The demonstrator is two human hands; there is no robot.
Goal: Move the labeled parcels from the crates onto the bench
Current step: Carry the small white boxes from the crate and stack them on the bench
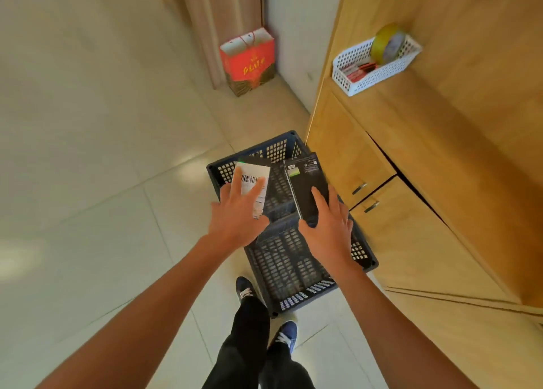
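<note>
Parcels fill both hands above two dark crates [291, 259] on the floor: the left hand [238, 212] grips a parcel with a white barcode label [253, 183], fingers spread over it, and the right hand [329, 221] grips a black parcel [307, 180]. Beside the crates stands a wooden bench [440, 130] carrying a white basket [373, 74] of tape, and farther off a red bag [249, 62] sits by the wall.

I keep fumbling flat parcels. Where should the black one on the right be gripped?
Judging by its pose, take the black parcel at its near short edge, coming from above, where the right hand already is: it is thin, flat and tilted, with its far end raised over the crate.
</note>
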